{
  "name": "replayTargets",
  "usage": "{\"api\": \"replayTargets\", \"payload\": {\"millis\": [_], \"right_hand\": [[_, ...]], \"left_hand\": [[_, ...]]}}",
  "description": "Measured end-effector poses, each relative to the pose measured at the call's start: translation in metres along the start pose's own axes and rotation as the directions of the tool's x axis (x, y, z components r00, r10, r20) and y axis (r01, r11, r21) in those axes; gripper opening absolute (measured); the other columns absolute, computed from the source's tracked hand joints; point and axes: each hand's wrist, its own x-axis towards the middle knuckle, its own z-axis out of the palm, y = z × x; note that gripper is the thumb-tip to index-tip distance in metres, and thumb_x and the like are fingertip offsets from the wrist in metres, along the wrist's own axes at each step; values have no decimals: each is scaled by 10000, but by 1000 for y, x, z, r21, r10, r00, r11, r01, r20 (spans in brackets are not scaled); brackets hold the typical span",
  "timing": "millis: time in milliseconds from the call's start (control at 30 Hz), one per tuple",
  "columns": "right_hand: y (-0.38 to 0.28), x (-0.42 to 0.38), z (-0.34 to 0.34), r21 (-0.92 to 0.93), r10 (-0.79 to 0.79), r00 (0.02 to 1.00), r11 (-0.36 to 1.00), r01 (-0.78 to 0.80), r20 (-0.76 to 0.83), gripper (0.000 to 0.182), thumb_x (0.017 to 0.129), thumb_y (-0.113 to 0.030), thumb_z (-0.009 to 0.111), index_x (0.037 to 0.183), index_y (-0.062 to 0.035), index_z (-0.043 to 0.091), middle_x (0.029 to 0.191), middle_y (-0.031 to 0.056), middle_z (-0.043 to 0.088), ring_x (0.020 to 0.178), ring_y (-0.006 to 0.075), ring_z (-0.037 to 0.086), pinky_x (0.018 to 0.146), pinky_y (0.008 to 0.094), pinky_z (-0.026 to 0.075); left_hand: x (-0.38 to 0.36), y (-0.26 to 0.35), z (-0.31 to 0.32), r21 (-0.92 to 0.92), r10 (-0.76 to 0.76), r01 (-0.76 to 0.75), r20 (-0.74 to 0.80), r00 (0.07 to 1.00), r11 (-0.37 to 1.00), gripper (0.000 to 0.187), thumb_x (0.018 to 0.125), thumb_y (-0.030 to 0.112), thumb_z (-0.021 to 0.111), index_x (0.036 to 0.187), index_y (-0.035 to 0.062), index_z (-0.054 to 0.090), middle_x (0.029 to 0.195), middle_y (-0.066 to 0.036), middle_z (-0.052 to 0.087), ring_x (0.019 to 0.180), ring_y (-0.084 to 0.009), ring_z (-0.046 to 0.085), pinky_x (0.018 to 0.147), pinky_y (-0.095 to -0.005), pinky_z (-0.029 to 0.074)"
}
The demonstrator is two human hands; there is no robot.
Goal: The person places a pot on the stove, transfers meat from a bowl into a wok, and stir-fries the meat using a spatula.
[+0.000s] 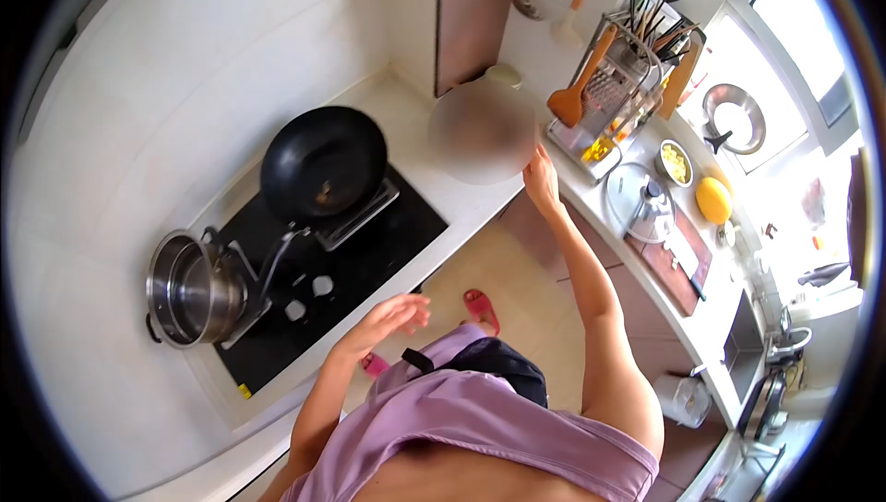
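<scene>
Below the stove's front edge, my left hand (388, 322) hangs in the air with its fingers loosely stretched out and nothing in it. My right hand (542, 179) reaches forward to the counter corner. Its fingers are bent at the edge of a round blurred patch (484, 131), which hides whatever they hold. A black wok (325, 165) stands on the far burner with small brownish bits inside. On the near burner is a stainless steel pot (189, 290). A pale round rim (503, 76) shows behind the blurred patch.
The black cooktop (295, 317) lies to the left. On the right counter are a utensil rack (609, 96), a glass lid (643, 202), a bowl of yellow pieces (675, 163), a yellow fruit (713, 200), and a cutting board (669, 267) with a knife (685, 259).
</scene>
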Motion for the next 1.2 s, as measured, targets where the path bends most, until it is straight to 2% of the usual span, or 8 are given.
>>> {"api": "replayTargets", "payload": {"millis": [200, 267, 533, 600, 767, 900, 1033, 1200], "right_hand": [[89, 128, 29, -203, -220, 952, 943, 264, 213, 224, 806, -145, 460, 976, -32, 552, 1023, 123, 522, 983, 311, 477, 821, 388, 411], [98, 139, 46, -351, -256, 910, 861, 368, 325, 228, 789, -153, 477, 982, -56, 550, 1006, 107, 540, 972, 272, 487, 785, 362, 415], [97, 124, 52, -345, -310, 834, 802, 487, 456, 273, 772, -147, 494, 1040, -95, 508, 925, 81, 561, 919, 230, 525, 689, 341, 439], [89, 100, 11, -3, -201, 929, 977, 212, 311, 289, 785, -132, 481, 1067, -68, 466, 862, 114, 546, 789, 286, 566, 594, 394, 461], [107, -61, -127, 66, 127, 970, 988, -143, 205, 379, 788, -75, 519, 1153, -101, 421, 897, 167, 589, 691, 364, 579, 526, 426, 458], [127, -210, -227, 162, 600, 797, 795, -584, -72, 319, 877, -87, 348, 1157, -23, 486, 1122, 164, 545, 1069, 264, 512, 890, 359, 392], [152, -345, -304, -96, 713, 637, 641, -762, -294, 363, 866, -100, 361, 1210, -21, 442, 1059, 171, 514, 950, 304, 523, 833, 379, 413], [240, -456, -383, -140, 769, 374, 354, -925, -518, 452, 849, -96, 412, 1268, 38, 309, 952, 240, 411, 778, 351, 500, 697, 426, 432]], "left_hand": [[266, -5, 9, -494, -79, -92, -315, 946, 865, 723, 823, 281, 614, 1339, 41, 167, 1289, -149, 336, 1019, -261, 537, 854, -354, 469], [326, -6, -3, -645, -103, -204, -405, 909, 737, 746, 808, 234, 611, 1315, 30, 102, 1379, -221, 58, 1035, -400, 507, 880, -446, 470], [384, 18, -21, -625, 21, -349, -470, 883, 699, 439, 772, 15, 494, 1143, -136, 314, 1203, -289, 374, 1033, -437, 496, 828, -425, 532], [368, 31, 0, -572, 2, -327, -494, 869, 753, 380, 744, -36, 435, 1097, -155, 361, 1149, -291, 430, 1018, -403, 520, 817, -408, 539], [288, 29, 68, -610, -6, -339, -491, 871, 716, 340, 747, -16, 434, 1073, -112, 425, 1057, -237, 523, 889, -338, 602, 772, -394, 555], [244, 24, 124, -537, 2, -285, -466, 885, 794, 237, 765, 3, 458, 964, -115, 511, 940, -185, 590, 846, -292, 616, 774, -380, 551], [225, -5, 159, -537, 66, -214, -281, 957, 816, 194, 769, 16, 493, 940, -68, 529, 992, -142, 567, 968, -264, 550, 910, -438, 451], [230, 13, 279, -423, -102, 29, -151, 983, 906, 278, 752, -5, 472, 1001, -126, 493, 988, -184, 574, 849, -269, 619, 747, -349, 564]]}}
